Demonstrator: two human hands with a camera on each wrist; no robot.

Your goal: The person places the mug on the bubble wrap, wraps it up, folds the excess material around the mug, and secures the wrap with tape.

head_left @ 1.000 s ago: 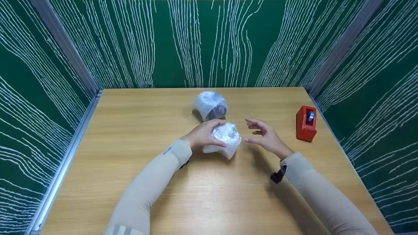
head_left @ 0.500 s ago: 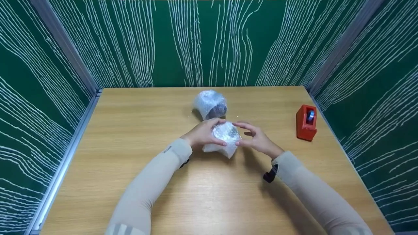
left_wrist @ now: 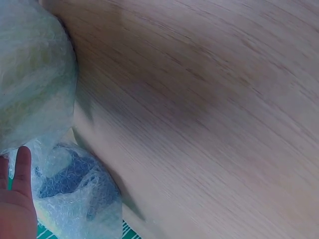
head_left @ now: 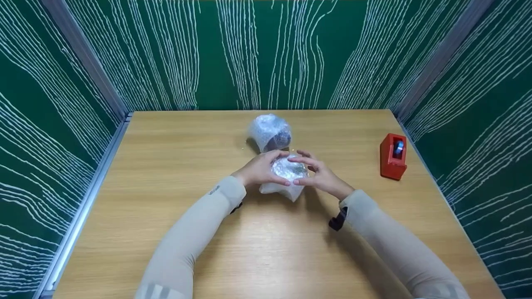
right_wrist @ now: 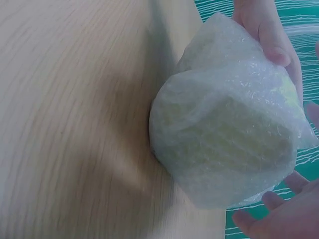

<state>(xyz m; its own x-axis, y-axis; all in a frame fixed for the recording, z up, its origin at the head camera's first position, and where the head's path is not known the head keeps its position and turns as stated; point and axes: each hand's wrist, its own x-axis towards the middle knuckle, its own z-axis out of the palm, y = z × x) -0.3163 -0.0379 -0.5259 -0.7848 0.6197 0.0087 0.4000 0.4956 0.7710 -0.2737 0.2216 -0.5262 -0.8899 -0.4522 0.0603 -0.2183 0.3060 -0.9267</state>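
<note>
In the head view, a bubble-wrapped bundle (head_left: 286, 169) with a loose flap of wrap sits at the middle of the table. Its contents are blurred by the wrap; something yellowish shows through in the right wrist view (right_wrist: 229, 134). My left hand (head_left: 262, 168) grips it from the left, thumb at the near side and fingers behind. My right hand (head_left: 320, 174) is at its right side, fingers spread and lightly bent, fingertips close over the top and edge. Behind it stands a second bubble-wrapped bundle (head_left: 270, 132), with a dark item showing through.
A red tape dispenser (head_left: 393, 157) with a roll of tape stands at the right side of the wooden table (head_left: 187, 141). Green panels (head_left: 286, 54) with white wavy lines enclose the back and sides.
My right hand has moved left, from a gap beside the front bundle to right over its edge. My left hand and both bundles have stayed in place.
</note>
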